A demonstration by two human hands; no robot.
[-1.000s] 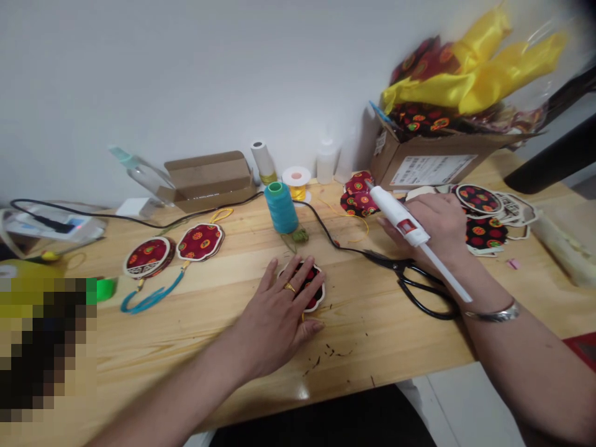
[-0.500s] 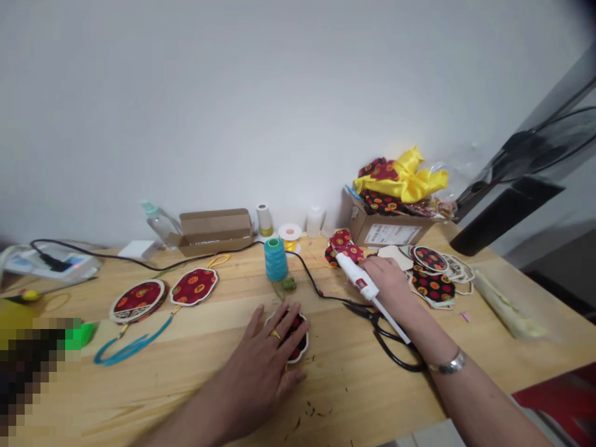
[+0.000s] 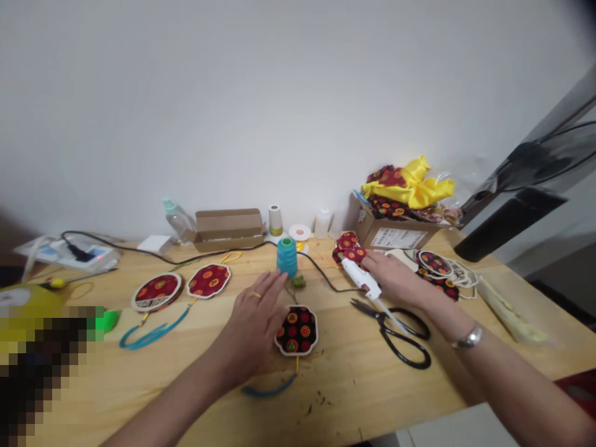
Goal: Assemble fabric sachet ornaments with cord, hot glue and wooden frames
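Note:
A black patterned ornament (image 3: 297, 331) with a pale scalloped rim lies flat on the wooden table, a yellow cord and a blue tassel at its lower end. My left hand (image 3: 258, 316) is just left of it, overlapping its edge, with fingers stretched toward the teal thread cone (image 3: 287, 257). My right hand (image 3: 388, 273) is closed at the handle side of a white hot glue gun (image 3: 361, 278), its fingertips partly hidden. The glue stick extends from the gun's back over black-handled scissors (image 3: 395, 329). Dark red fabric pieces (image 3: 348, 250) lie by the nozzle.
Two red ornaments (image 3: 209, 280) lie at left. Along the wall stand a spray bottle (image 3: 177, 223), an open cardboard box (image 3: 230, 230) and a carton (image 3: 395, 234) of fabric. A black cable (image 3: 321, 271) crosses the table. Wooden frames (image 3: 459, 273) are piled at right.
My left hand has lifted off the black ornament and shifted left, uncovering it and its tassel. My right hand stays at the glue gun. The view has shifted slightly.

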